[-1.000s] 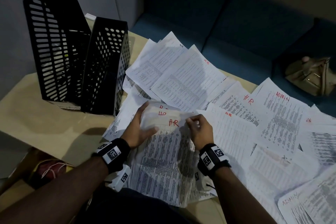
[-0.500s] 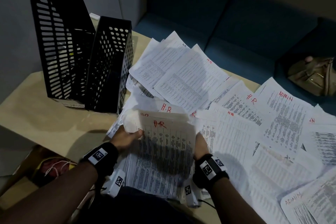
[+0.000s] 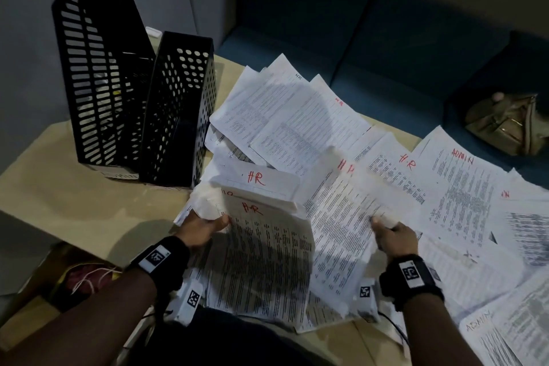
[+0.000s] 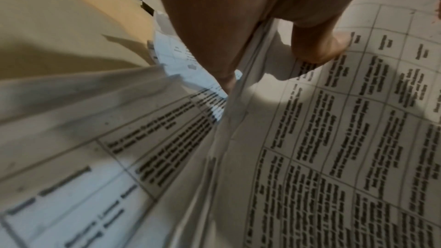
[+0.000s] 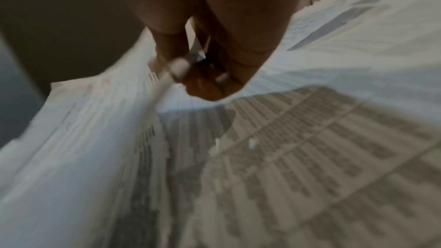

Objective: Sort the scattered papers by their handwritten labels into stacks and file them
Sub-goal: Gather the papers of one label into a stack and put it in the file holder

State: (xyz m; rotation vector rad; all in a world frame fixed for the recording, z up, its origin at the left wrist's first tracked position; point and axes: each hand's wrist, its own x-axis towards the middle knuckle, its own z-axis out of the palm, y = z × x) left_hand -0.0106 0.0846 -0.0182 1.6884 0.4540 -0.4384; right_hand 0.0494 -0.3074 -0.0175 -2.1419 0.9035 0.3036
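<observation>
My left hand (image 3: 208, 227) grips the left edge of a lifted stack of printed sheets (image 3: 267, 255) with "HR" written in red on top. In the left wrist view the thumb (image 4: 319, 44) presses on the top sheet (image 4: 346, 139) and the fingers are underneath. To the right, my right hand (image 3: 386, 224) pinches the right edge of a single sheet marked HR (image 3: 341, 211), which is raised off the pile. The right wrist view is blurred and shows the fingers (image 5: 181, 67) closed on that paper's edge (image 5: 152, 105).
Two black mesh file holders (image 3: 104, 74) (image 3: 178, 110) stand at the table's back left. Loose sheets marked ADMIN (image 3: 463, 187) and HR (image 3: 407, 175) cover the right half of the table. A tan bag (image 3: 505, 125) lies on the teal sofa behind. Bare tabletop (image 3: 89, 202) lies front left.
My right hand has left the stack's right side, moved right and taken hold of a separate HR sheet. The left hand keeps the stack, now alone.
</observation>
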